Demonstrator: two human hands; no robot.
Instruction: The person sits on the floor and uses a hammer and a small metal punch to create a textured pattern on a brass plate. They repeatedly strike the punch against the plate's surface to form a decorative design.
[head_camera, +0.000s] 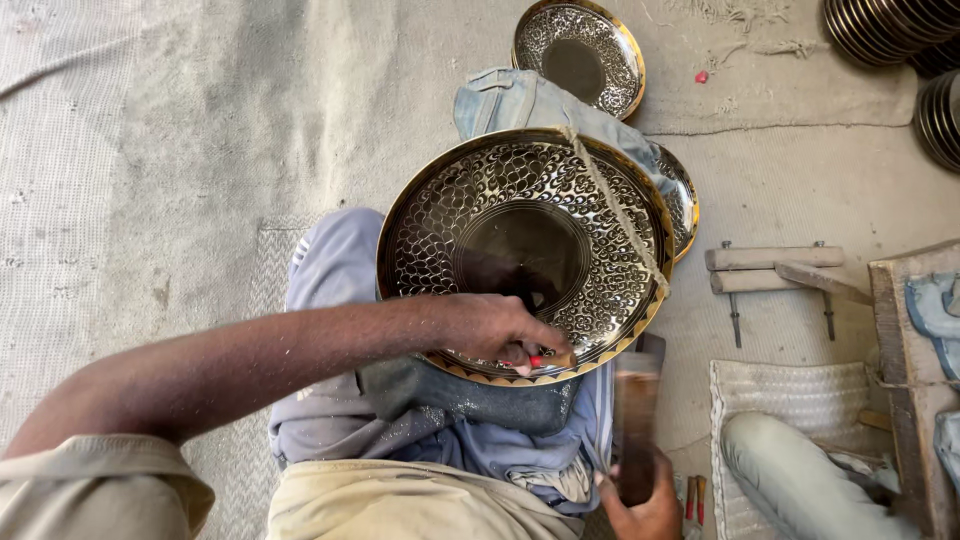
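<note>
A large round engraved metal plate (520, 200) with a gold rim rests tilted on my lap, a rope (615, 210) stretched across its right side. My left hand (490, 330) reaches over the plate's near rim and pinches a small tool with a red tip (535, 361) against the rim. My right hand (640, 505) is low at the bottom edge, gripping a wooden mallet (635, 410) that is blurred. A folded denim cloth (520, 105) lies under the plate's far side.
A second engraved plate (580, 55) lies on the floor beyond. Another plate's edge (682, 200) shows at right. Stacks of plates (900, 30) sit at top right. A wooden clamp frame (775, 270), a wooden block (905, 350) and grey padding (800, 400) are at right.
</note>
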